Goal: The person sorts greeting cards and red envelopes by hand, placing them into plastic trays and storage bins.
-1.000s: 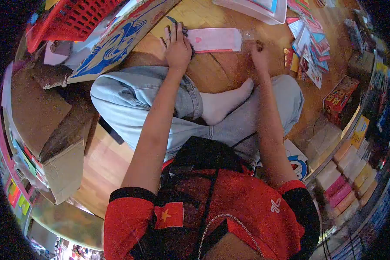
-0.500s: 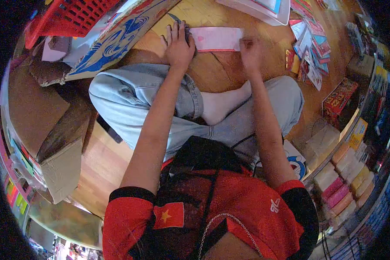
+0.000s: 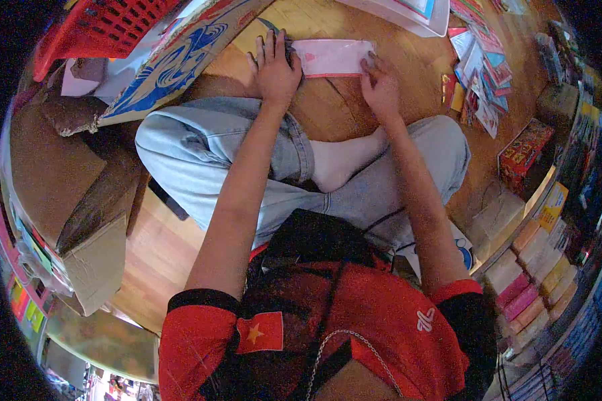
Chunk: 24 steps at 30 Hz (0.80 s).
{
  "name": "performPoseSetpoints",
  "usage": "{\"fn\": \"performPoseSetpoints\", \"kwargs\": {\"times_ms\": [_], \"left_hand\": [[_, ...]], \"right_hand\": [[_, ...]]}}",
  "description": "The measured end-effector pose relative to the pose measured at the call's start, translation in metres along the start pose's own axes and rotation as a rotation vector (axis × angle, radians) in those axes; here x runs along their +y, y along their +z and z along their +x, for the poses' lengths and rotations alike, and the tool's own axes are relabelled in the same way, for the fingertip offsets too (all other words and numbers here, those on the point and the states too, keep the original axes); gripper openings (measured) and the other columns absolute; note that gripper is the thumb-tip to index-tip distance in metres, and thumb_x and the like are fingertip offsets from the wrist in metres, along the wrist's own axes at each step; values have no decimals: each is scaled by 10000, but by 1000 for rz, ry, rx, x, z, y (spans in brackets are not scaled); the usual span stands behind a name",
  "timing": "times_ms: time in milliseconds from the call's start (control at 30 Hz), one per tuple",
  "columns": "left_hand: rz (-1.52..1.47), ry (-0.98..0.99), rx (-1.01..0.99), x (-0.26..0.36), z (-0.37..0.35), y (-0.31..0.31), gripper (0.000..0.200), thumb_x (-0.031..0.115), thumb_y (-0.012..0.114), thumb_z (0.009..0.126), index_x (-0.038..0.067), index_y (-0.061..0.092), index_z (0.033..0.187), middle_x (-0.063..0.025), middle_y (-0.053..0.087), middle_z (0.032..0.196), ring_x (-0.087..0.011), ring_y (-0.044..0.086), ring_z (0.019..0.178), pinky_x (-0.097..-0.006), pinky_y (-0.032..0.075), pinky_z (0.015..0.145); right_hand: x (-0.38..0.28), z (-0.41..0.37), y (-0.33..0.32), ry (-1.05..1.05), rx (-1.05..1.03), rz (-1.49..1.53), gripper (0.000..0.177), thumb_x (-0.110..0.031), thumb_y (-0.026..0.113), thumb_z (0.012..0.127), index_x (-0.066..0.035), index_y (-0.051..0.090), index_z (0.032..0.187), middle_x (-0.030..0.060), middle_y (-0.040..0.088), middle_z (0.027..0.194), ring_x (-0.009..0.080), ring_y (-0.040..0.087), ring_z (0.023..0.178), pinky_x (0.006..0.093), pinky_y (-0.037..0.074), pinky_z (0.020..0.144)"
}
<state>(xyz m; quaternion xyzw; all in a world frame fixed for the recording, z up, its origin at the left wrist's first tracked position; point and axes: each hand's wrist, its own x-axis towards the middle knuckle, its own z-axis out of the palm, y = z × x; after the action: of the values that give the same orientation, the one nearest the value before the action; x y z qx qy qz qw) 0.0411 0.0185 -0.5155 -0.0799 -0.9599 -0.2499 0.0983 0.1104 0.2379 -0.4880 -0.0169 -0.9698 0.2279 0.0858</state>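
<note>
A pale pink and white rectangular sheet or packet (image 3: pixel 334 57) lies flat on the wooden floor between my hands. My left hand (image 3: pixel 275 70) rests with fingers spread at its left end, over a dark object whose shape is mostly hidden. A thin greenish strip pokes out above those fingers. At the right end, my right hand (image 3: pixel 380 83) touches the edge of the pink sheet, its thumb and fingers bent and slightly apart. Whether it pinches the edge is too small to make out.
A cardboard piece with blue print (image 3: pixel 174 70) leans at upper left, beside a red basket (image 3: pixel 117 30). A white tray (image 3: pixel 408 20) stands at the top. Loose packets (image 3: pixel 481 73), a red box (image 3: pixel 525 150) and shelved goods lie right. An open carton (image 3: pixel 53 167) is at left.
My right hand has shifted slightly left and down, and its fingers now show more clearly at the sheet's right end. My left hand has stayed nearly still.
</note>
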Motion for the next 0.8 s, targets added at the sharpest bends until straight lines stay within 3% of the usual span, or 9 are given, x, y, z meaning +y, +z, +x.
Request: {"fn": "performPoseSetpoints", "kwargs": {"times_ms": [33,200,267,400,467,533,600,700,800], "left_hand": [[7,-1,-3,0,0,1,531,308,450,847,129,341,1335,-124,315,1390,-345,248,1297,-580,158,1027],[39,-6,1,4,0,-3,548,315,467,838,215,320,1356,-74,280,1418,-330,252,1298,-578,174,1024],[242,206,-14,13,2,-12,494,328,507,803,252,426,1285,-3,309,1405,-275,271,1293,-558,166,1035],[211,368,-55,26,12,-6,499,322,519,799,302,416,1286,41,283,1416,-214,275,1294,-515,199,1038],[171,583,-208,34,23,2,513,294,535,792,299,413,1291,57,328,1392,-185,340,1246,-473,263,1003],[170,632,-285,52,33,9,514,285,542,790,299,417,1289,70,360,1371,-180,368,1213,-449,285,979],[166,684,-362,59,39,18,516,276,550,788,299,421,1287,82,392,1349,-176,396,1181,-425,307,955],[110,845,-236,61,40,34,514,282,555,787,285,429,1285,91,451,1300,-178,429,1131,-412,334,906],[145,830,-361,59,40,36,503,264,527,808,276,411,1297,75,421,1326,-233,384,1197,-474,290,972]], "right_hand": [[2,-3,-2,-90,-117,-106,451,-245,491,817,9,488,1190,172,485,1237,364,437,1144,451,337,975],[-3,-14,-4,-189,-189,-200,540,-258,431,836,-9,346,1308,152,345,1366,347,325,1247,458,219,1048],[-4,-17,-1,-189,-188,-219,561,-273,412,845,-20,305,1336,148,306,1393,342,299,1267,458,184,1063],[-11,-17,-6,-117,-236,-187,583,-292,402,850,-19,276,1350,157,273,1408,344,284,1279,460,170,1067],[-11,-16,-6,-100,-254,-184,586,-291,410,847,-18,279,1348,162,276,1405,346,287,1276,463,168,1065],[-4,-15,-6,-130,-278,-125,598,-277,431,859,-73,231,1384,125,212,1440,318,244,1305,438,148,1071],[3,-12,-10,-166,-312,-104,596,-266,437,857,-70,233,1383,126,217,1439,321,240,1306,435,147,1072],[8,-9,-19,-218,-346,-50,574,-250,437,849,-57,269,1362,142,272,1409,336,275,1283,447,152,1071],[10,-11,-22,-262,-355,-54,550,-241,430,841,-49,308,1341,156,332,1376,341,325,1253,466,160,1068]]}}
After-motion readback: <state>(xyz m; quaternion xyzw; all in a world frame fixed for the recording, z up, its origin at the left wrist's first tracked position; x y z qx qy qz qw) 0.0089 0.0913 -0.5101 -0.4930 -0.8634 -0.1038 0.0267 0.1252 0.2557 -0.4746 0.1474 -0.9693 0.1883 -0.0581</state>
